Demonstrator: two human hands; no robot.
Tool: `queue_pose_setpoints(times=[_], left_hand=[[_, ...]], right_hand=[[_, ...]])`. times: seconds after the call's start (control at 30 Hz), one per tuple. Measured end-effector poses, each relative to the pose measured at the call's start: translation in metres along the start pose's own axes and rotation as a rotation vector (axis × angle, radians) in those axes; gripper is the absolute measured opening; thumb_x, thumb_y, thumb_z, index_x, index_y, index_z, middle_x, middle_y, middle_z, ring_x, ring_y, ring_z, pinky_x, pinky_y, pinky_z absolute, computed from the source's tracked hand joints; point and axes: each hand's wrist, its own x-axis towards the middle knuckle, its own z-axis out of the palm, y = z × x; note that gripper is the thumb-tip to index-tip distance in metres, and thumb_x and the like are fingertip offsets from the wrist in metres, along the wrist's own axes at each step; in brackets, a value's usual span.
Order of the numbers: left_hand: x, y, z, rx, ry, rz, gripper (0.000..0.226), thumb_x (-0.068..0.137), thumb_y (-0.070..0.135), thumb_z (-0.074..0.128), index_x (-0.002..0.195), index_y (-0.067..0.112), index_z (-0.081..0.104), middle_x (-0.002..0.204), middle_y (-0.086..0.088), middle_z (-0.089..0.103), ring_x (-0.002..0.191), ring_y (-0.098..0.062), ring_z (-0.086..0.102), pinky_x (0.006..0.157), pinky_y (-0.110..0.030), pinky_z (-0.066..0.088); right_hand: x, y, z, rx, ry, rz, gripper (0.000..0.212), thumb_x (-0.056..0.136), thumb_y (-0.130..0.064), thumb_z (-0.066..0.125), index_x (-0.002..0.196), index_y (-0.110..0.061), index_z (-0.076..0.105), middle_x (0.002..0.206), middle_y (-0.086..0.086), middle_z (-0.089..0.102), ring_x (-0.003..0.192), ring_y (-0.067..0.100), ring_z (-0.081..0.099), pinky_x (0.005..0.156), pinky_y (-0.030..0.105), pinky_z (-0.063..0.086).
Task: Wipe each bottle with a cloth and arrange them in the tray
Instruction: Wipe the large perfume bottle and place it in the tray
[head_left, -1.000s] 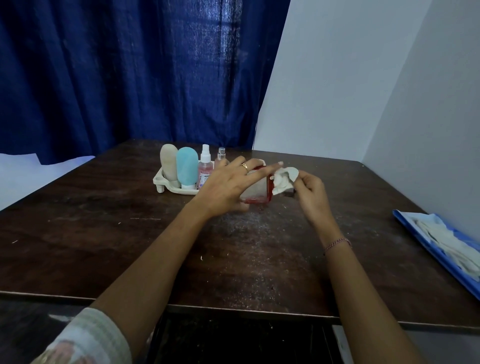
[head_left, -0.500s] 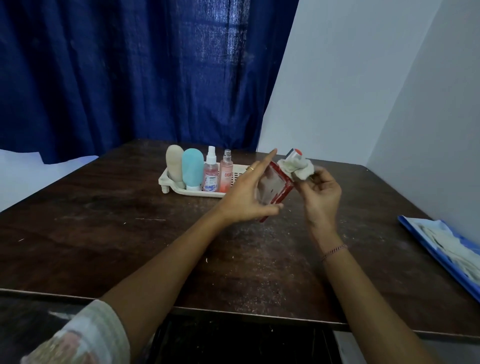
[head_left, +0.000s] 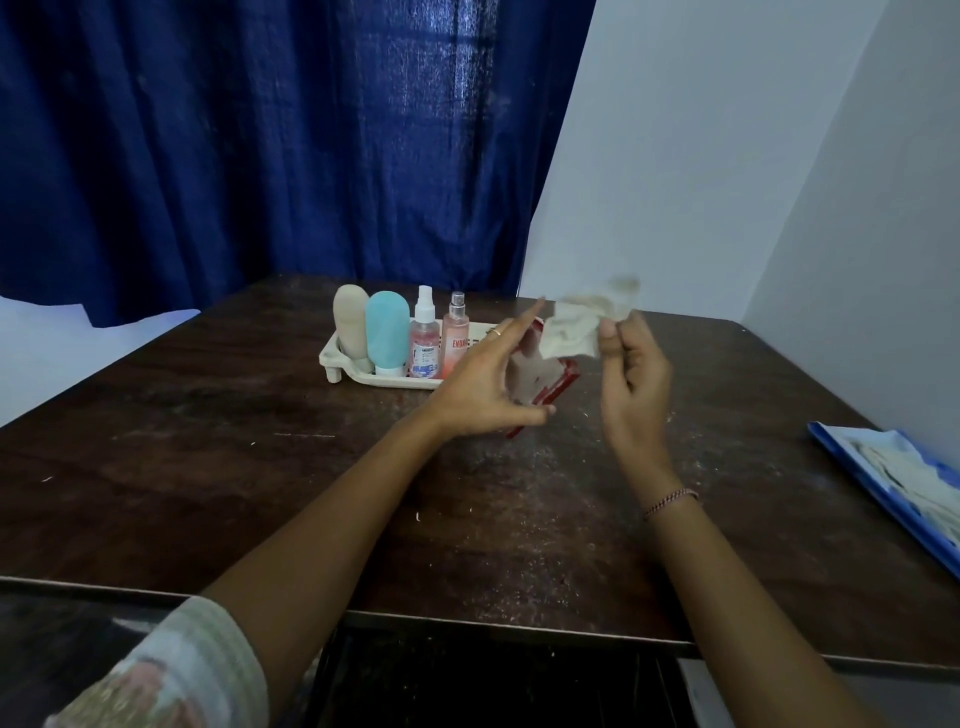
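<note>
Tilted red-white bottle meets the cloth; four bottles stand in tray.

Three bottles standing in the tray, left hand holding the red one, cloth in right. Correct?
No: the head view shows four in the tray: beige bottle, blue bottle, clear spray bottle, pink spray bottle. Left hand holds the red bottle, right hand the cloth.

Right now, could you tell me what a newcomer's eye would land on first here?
Mid-table, the left hand holds a red and white bottle while the right hand pinches a pale cloth at its upper end. Behind them a white tray carries four upright bottles in a row, before a deep blue curtain.
</note>
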Motion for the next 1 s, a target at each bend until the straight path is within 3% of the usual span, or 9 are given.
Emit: queue_pose_setpoints(times=[0.13, 0.3, 0.5, 0.67, 0.87, 1.0], left_hand=[[0.0, -0.002, -0.007, 0.087, -0.009, 0.009, 0.112, 0.069, 0.033, 0.081, 0.149, 0.038, 0.003, 0.135, 0.001, 0.042, 0.114, -0.009, 0.044, 0.085, -0.01, 0.04], [-0.004, 0.003, -0.01, 0.189, -0.052, 0.064, 0.114, 0.069, 0.036, 0.08, 0.149, 0.039, 0.0, 0.135, 0.002, 0.039, 0.117, -0.008, 0.042, 0.095, -0.031, 0.048], [-0.005, 0.006, -0.016, 0.259, -0.027, 0.095, 0.114, 0.068, 0.034, 0.081, 0.148, 0.038, -0.001, 0.133, 0.0, 0.041, 0.105, 0.0, 0.037, 0.089, -0.022, 0.044], [-0.002, 0.003, -0.02, 0.37, -0.059, 0.117, 0.112, 0.068, 0.037, 0.081, 0.143, 0.042, -0.002, 0.136, -0.004, 0.041, 0.105, -0.006, 0.04, 0.09, -0.028, 0.043], [-0.002, 0.006, -0.017, 0.408, -0.103, 0.137, 0.11, 0.069, 0.041, 0.079, 0.144, 0.04, -0.001, 0.142, -0.005, 0.039, 0.118, -0.019, 0.044, 0.095, -0.035, 0.043], [-0.003, 0.011, -0.011, 0.385, -0.139, 0.16, 0.112, 0.07, 0.041, 0.078, 0.145, 0.039, -0.005, 0.144, -0.004, 0.038, 0.114, -0.009, 0.041, 0.093, -0.026, 0.041]], right_hand=[[0.003, 0.001, -0.002, 0.122, 0.047, 0.127, 0.016, 0.091, -0.009, 0.058, 0.098, 0.003, 0.066, 0.086, -0.008, 0.061, 0.08, -0.002, 0.056, 0.067, 0.013, 0.044], [0.007, 0.002, -0.01, 0.318, 0.173, 0.359, 0.012, 0.087, -0.007, 0.062, 0.094, -0.014, 0.068, 0.079, -0.009, 0.072, 0.081, 0.01, 0.066, 0.069, 0.022, 0.053], [0.007, 0.005, -0.009, 0.309, 0.052, 0.42, 0.013, 0.09, -0.017, 0.058, 0.096, -0.013, 0.069, 0.088, -0.001, 0.072, 0.088, 0.018, 0.066, 0.078, 0.029, 0.053], [0.007, 0.002, -0.009, 0.368, -0.005, 0.471, 0.021, 0.077, -0.03, 0.067, 0.085, -0.011, 0.071, 0.093, 0.015, 0.065, 0.089, 0.025, 0.061, 0.085, 0.045, 0.049], [0.006, 0.003, -0.008, 0.315, 0.02, 0.538, 0.025, 0.093, -0.029, 0.051, 0.085, -0.01, 0.066, 0.081, 0.003, 0.065, 0.074, 0.011, 0.063, 0.069, 0.025, 0.051], [0.007, 0.002, -0.009, 0.315, 0.053, 0.622, 0.031, 0.097, -0.035, 0.043, 0.087, -0.015, 0.064, 0.075, -0.004, 0.07, 0.067, 0.007, 0.067, 0.064, 0.023, 0.055]])
